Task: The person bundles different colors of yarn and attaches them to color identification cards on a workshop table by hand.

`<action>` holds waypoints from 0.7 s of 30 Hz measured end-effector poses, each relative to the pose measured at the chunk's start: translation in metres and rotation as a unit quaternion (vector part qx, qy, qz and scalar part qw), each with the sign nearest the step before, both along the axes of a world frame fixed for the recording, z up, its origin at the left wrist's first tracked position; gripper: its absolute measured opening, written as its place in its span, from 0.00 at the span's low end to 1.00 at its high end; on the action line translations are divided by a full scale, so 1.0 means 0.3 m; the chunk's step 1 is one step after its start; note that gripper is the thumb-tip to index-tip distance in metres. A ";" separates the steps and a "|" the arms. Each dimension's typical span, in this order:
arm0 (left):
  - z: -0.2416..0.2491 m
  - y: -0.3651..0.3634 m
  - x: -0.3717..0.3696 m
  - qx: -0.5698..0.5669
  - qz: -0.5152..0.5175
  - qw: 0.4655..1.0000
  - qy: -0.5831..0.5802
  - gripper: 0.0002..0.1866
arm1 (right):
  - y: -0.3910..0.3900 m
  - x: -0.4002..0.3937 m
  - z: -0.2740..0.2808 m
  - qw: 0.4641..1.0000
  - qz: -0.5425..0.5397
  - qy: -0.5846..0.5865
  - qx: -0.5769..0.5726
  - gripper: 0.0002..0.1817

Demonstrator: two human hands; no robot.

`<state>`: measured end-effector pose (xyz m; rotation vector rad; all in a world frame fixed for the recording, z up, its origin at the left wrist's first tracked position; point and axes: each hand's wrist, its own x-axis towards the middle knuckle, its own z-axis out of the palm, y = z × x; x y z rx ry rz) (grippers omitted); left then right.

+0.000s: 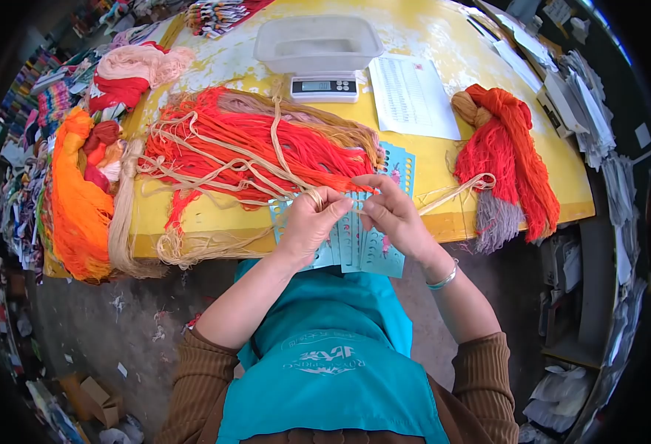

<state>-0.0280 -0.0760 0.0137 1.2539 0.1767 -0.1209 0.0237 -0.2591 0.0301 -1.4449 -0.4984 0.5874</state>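
My left hand [312,228] is closed on beige thread [277,140], which loops over its fingers and trails back across the table. Facing it, my right hand [399,220] pinches a strand of this thread between thumb and fingertips. A length of beige thread [444,198] also runs out to the right of that hand. Beneath both hands lie pale blue cards [398,161] with punched holes along the edges and small floral prints. A long bundle of red, orange and tan thread [222,152] spreads just beyond my left hand.
Orange skeins [78,200] hang over the left edge, red and grey ones [499,166] over the right. A digital scale [324,87] carries a clear plastic tub [318,44] beside a printed sheet [413,96]. The yellow table [562,181] ends just before my apron.
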 end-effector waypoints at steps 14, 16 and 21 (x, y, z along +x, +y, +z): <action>-0.046 0.023 0.029 -0.029 0.019 0.993 0.112 0.21 | 0.005 0.071 -0.166 0.950 -0.231 -0.162 -0.133 0.06; -0.036 0.022 0.026 -0.033 0.011 0.989 0.146 0.19 | 0.004 0.076 -0.176 0.955 -0.228 -0.132 -0.133 0.06; -0.022 -0.011 0.022 -0.050 0.006 0.984 0.172 0.17 | -0.004 0.075 -0.163 0.955 -0.220 -0.113 -0.163 0.06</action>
